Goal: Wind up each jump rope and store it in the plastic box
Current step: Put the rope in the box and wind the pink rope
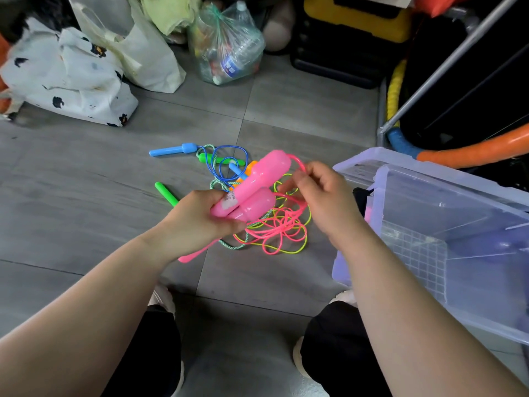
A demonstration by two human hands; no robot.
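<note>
Knees and forearms in the foreground; pink jump rope held over a grey tiled floor [86,213], plastic box [458,224] just to the right.

Left hand [200,217] is closed around the two pink handles [252,187], held side by side; right hand [320,190] pinches the pink cord [282,230] near the upper handle's tip, and the rest of the cord trails slack into the pile below. Handles: rigid, glossy, likely light and a little slippery, best gripped mid-barrel as a pair. Cord: thin, limp, springy, likely to snag on the yellow-green cord [307,222] tangled with it; best fed through the fingertips close to the handles. Blue rope [229,159] and green handles [166,193] lie unwound on the floor. Box appears empty, though its interior is partly unclear.
</note>
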